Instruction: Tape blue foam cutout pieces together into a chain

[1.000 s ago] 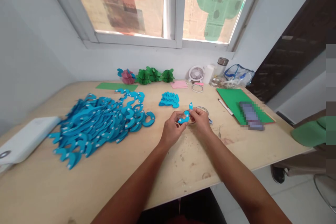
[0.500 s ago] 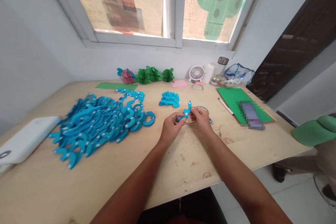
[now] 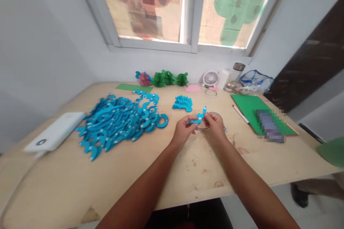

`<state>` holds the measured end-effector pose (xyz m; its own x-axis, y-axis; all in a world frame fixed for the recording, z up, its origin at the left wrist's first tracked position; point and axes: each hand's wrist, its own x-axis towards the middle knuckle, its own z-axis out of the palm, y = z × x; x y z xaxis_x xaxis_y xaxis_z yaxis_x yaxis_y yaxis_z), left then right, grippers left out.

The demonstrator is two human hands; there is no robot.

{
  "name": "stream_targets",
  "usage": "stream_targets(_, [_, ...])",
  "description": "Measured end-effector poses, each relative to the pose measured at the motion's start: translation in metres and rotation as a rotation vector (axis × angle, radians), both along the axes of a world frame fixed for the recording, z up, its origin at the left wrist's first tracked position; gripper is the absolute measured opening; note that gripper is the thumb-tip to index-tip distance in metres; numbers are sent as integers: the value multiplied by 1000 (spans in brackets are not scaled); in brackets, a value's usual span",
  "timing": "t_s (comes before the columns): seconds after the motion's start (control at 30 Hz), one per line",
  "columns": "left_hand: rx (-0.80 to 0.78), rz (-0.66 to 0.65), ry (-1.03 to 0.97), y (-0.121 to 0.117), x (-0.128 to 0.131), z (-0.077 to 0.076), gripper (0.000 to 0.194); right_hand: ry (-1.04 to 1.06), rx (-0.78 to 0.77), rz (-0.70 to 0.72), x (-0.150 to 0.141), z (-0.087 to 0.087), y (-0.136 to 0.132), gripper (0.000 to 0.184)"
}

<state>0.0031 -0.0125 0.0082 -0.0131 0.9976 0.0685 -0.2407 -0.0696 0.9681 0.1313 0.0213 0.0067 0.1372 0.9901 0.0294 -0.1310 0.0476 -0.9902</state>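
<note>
Seen from the person's own viewpoint, the left hand (image 3: 184,131) and the right hand (image 3: 213,126) are both closed in narrow pinches, holding a curved blue cut-out (image 3: 199,118) between them, with its tip pointing up. The hands are hovering just above a light wooden tabletop (image 3: 188,171), in front of a roll of clear tape (image 3: 217,115), which sits partly hidden behind the right hand. To the left, a large heap of similar blue cut-outs (image 3: 115,123) is lying spread out, many marked with small white patches, and a smaller blue stack (image 3: 183,103) is resting between that heap and the hands. To the right, a green sheet (image 3: 243,105) is lying flat, partly covered by a pixelated object.
</note>
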Motion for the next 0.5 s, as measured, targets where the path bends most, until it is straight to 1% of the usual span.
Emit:
stream_targets(0.07, [-7,-78,-72,-1,0,2,33,4,16,-29,1,0,0,25])
stream_targets(0.1, [-14,-106,-92,-1,0,3,35,-4,26,-21,2,-1,0,25])
stream_targets(0.17, [-31,-131,-99,0,0,4,31,-9,33,-11,2,-2,1,26])
stream_targets(0.23, [-39,-118,-80,1,1,5,25,-19,42,1,2,-3,1,26])
stream_targets(0.3, [-32,-72,-35,2,1,10,21,-39,55,9,2,-4,2,28])
stream_targets(0.37, [-10,-12,53,4,-4,19,20,-71,76,8,2,-4,2,30])
stream_targets(0.43, [21,74,204,6,-19,30,19,-110,98,-4,2,-3,2,31])
stream_targets(0.5, [42,218,415,6,-45,39,21,-141,115,-19,2,-2,2,29])
